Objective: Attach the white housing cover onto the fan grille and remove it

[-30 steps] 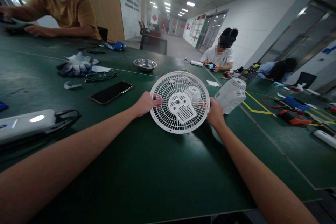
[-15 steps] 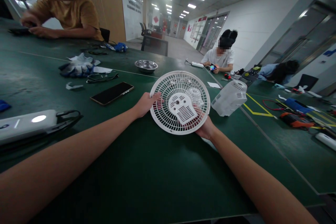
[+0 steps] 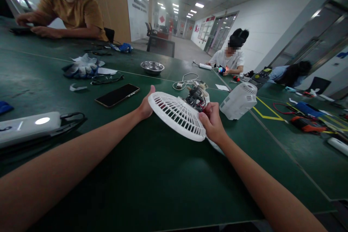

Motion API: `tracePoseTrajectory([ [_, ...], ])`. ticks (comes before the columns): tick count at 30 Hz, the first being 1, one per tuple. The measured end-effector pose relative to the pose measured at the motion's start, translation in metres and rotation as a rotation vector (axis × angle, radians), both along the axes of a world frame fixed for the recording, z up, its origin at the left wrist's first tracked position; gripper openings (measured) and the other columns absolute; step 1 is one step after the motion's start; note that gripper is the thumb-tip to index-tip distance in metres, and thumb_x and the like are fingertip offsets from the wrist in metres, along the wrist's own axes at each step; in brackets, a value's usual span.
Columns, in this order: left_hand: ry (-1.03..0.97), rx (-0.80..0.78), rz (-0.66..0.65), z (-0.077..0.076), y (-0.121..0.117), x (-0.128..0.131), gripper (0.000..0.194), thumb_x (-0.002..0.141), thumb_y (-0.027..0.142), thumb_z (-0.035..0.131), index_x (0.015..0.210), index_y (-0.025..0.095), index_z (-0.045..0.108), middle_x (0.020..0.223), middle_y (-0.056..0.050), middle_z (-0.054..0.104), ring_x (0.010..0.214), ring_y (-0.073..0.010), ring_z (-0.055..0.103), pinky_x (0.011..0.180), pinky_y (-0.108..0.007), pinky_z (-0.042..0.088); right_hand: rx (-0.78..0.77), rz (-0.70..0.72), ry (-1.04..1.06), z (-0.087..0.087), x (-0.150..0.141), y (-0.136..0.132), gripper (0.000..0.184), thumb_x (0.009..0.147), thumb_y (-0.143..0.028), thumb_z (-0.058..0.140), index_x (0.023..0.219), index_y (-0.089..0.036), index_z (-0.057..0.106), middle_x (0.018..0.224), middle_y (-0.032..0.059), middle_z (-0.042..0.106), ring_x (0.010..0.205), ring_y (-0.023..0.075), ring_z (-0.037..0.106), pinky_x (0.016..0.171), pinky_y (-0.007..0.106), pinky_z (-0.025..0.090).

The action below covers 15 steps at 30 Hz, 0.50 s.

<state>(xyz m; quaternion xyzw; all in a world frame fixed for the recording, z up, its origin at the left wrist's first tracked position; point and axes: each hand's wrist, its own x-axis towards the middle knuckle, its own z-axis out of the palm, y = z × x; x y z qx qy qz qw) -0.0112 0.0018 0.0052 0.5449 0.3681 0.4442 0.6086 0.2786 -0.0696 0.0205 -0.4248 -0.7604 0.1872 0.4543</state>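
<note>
A round white fan grille (image 3: pixel 176 115) is held tilted almost flat over the green table (image 3: pixel 152 174). My left hand (image 3: pixel 145 106) grips its left rim, thumb up. My right hand (image 3: pixel 212 121) is closed on its right rim. On the grille's far side sits the bare fan motor (image 3: pixel 196 96) with red wires, and a white cable (image 3: pixel 182 79) trails behind it.
A white fan housing (image 3: pixel 239 100) lies just right of the grille. A black phone (image 3: pixel 117 94), a power bank (image 3: pixel 25 127), gloves (image 3: pixel 80 68) and a steel bowl (image 3: pixel 152 67) lie to the left and behind. Other people work at the far edges. Tools (image 3: pixel 304 121) clutter the right.
The grille has tipped from facing me to nearly flat, baring the motor behind it. My right hand has shifted from the lower rim to the right edge.
</note>
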Motion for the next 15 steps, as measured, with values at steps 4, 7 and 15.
tracePoseTrajectory([
  [4, -0.135, -0.164, -0.096, 0.004, -0.001, -0.007, 0.072, 0.089, 0.081, 0.05, 0.098, 0.015, 0.074, 0.094, -0.019, 0.081, 0.107, -0.0388, 0.076, 0.093, -0.048, 0.06, 0.065, -0.051, -0.226, -0.002, 0.003, 0.004, 0.034, 0.097, -0.055, 0.057, 0.105, -0.028, 0.038, 0.092, 0.0009, 0.055, 0.077, 0.0208, 0.055, 0.075, 0.038, 0.046],
  [7, -0.149, -0.225, -0.095, 0.002, 0.002, -0.008, 0.05, 0.095, 0.06, 0.058, 0.099, 0.014, 0.076, 0.097, -0.018, 0.081, 0.105, -0.0358, 0.077, 0.097, -0.048, 0.06, 0.059, -0.083, -0.315, -0.003, 0.008, 0.01, 0.038, 0.094, -0.058, 0.06, 0.106, -0.027, 0.041, 0.095, 0.0039, 0.059, 0.08, 0.0235, 0.058, 0.078, 0.041, 0.048],
  [15, -0.156, -0.395, -0.007, 0.002, 0.006, 0.001, 0.018, 0.098, 0.022, 0.068, 0.1, 0.008, 0.079, 0.106, -0.018, 0.081, 0.087, -0.0205, 0.078, 0.089, -0.035, 0.064, 0.132, -0.049, -0.26, -0.006, 0.018, 0.02, 0.031, 0.098, -0.049, 0.057, 0.117, -0.025, 0.05, 0.109, 0.0087, 0.063, 0.092, 0.0249, 0.062, 0.088, 0.045, 0.054],
])
